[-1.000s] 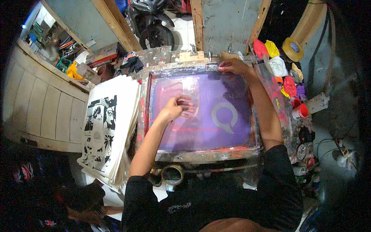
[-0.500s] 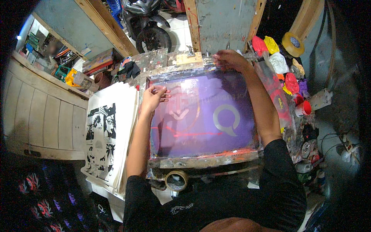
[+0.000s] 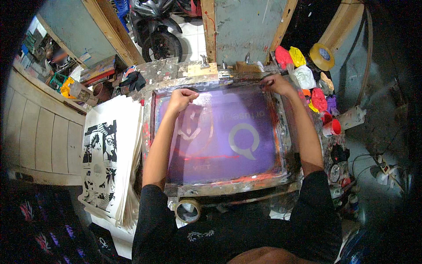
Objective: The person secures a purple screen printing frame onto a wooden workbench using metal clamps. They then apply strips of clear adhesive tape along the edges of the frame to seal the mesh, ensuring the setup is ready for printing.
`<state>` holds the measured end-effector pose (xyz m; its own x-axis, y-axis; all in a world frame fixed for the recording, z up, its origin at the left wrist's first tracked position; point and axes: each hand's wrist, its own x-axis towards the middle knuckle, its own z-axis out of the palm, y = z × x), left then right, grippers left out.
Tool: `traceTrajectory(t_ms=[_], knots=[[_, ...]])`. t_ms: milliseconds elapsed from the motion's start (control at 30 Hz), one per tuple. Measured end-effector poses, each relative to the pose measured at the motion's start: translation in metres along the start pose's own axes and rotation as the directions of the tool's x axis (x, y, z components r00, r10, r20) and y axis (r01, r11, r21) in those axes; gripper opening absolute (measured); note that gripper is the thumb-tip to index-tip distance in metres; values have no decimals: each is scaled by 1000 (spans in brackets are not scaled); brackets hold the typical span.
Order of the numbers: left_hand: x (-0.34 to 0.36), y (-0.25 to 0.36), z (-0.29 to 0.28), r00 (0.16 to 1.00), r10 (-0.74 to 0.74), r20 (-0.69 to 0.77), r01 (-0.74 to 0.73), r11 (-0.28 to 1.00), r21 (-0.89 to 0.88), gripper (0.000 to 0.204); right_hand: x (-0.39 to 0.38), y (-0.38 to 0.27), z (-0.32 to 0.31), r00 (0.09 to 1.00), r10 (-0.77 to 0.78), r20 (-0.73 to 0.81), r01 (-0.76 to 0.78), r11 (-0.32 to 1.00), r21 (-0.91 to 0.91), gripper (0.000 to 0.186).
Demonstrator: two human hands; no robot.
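Note:
A screen printing frame lies before me, its mesh purple with a pale round emblem and a fainter shield shape. Over the mesh's far left part is my left hand, closed with thumb and fingertips pressed together. My right hand is at the far right corner of the frame, its fingers also pinched. Whatever thin thing the fingertips may hold is too faint to make out. Metal hinge clamps stand along the frame's far edge.
Stacked printed paper sheets lie left of the frame. A tape roll is at the near edge. Another, yellowish tape roll, coloured bags and a red paint cup line the right side. A motorbike stands beyond the doorway.
My right hand has come down from the hinge clamps to the frame's far right corner. My left hand's fingers have closed into a pinch. The whole view has shifted slightly.

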<state>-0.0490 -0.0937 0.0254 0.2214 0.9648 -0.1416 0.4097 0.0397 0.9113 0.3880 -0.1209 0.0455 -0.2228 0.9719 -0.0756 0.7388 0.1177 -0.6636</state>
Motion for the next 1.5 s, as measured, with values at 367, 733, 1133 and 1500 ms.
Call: traceTrajectory(t_ms=[367, 733, 1133, 1500], knots=[[31, -30, 6, 997, 64, -43, -54, 979, 196, 32, 34, 33, 10, 997, -83, -1, 78, 937, -341, 35], [17, -20, 19, 964, 158, -212, -106, 966, 236, 43, 31, 14, 15, 995, 68, -76, -92, 914, -394, 37], [-9, 16, 41, 874, 310, -374, 15, 753, 658, 60, -3, -33, 34, 959, -63, -277, -96, 846, -524, 26], [-11, 4, 55, 765, 457, -455, -134, 803, 580, 38, 11, 26, 65, 881, -185, -435, -169, 735, -656, 26]])
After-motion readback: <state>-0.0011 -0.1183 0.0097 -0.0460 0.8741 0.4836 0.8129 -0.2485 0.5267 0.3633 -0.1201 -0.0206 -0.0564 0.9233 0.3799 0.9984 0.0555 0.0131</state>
